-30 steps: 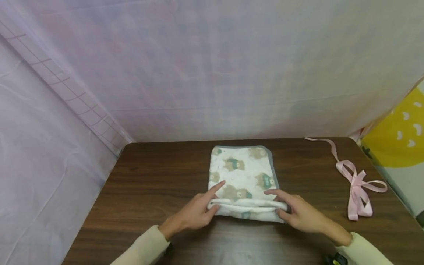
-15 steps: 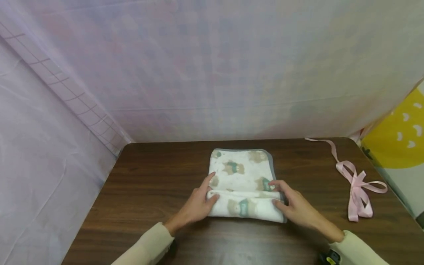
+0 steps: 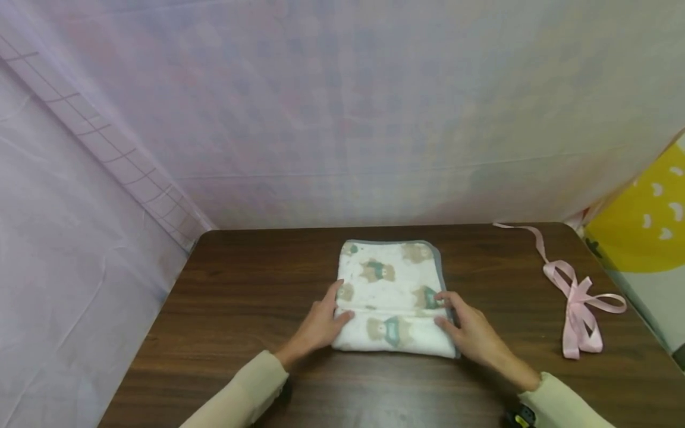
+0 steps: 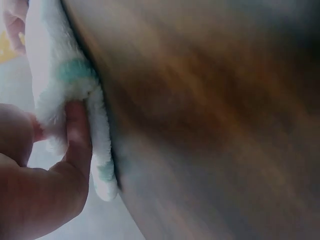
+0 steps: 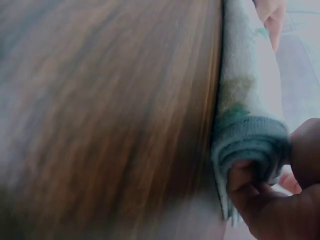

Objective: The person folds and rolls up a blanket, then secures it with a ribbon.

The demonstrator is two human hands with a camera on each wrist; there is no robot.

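A white plush blanket (image 3: 387,285) printed with brown bears and edged in grey lies folded into a rectangle, its near part turned over in a flat fold (image 3: 428,337). My left hand (image 3: 318,325) grips the left end of that fold, thumb on top; the left wrist view has a finger (image 4: 78,134) tucked between the plush layers. At the right end, my right hand (image 3: 475,336) pinches the fold the same way. From the right wrist view, the layers curl one inside another at the grey edging (image 5: 252,131), with a finger (image 5: 242,182) inside the curl.
A pink ribbon bow (image 3: 578,297) with a long tail lies on the right of the dark wooden table (image 3: 241,279). Pale fabric hangings (image 3: 342,119) close off the back and left. A yellow patterned cloth (image 3: 642,220) hangs beyond the right edge.
The near roll has been turned away from me and flattened, so its bear print now faces up. Both hands have moved slightly with it, still at its ends.
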